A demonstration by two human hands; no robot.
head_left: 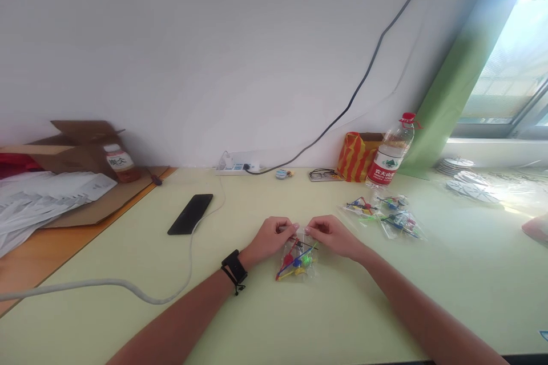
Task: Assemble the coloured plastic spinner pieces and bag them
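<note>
- While both hands pinch its top edge, the small clear bag [297, 259] of coloured pieces rests on the counter [265, 319], centre-near.
- Left hand [269, 238] and right hand [331, 235] hold the opening closed-fingered.
- Step, likely: opening the bag; next calls for parting the seal evenly.

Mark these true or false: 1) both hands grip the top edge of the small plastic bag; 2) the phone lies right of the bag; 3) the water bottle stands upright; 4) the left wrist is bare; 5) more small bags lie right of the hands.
1) True: left hand and right hand pinch the top of the small plastic bag.
2) False: the phone lies to the left.
3) True: the water bottle is upright.
4) False: it wears a black watch.
5) True: other bags lie there.
</note>
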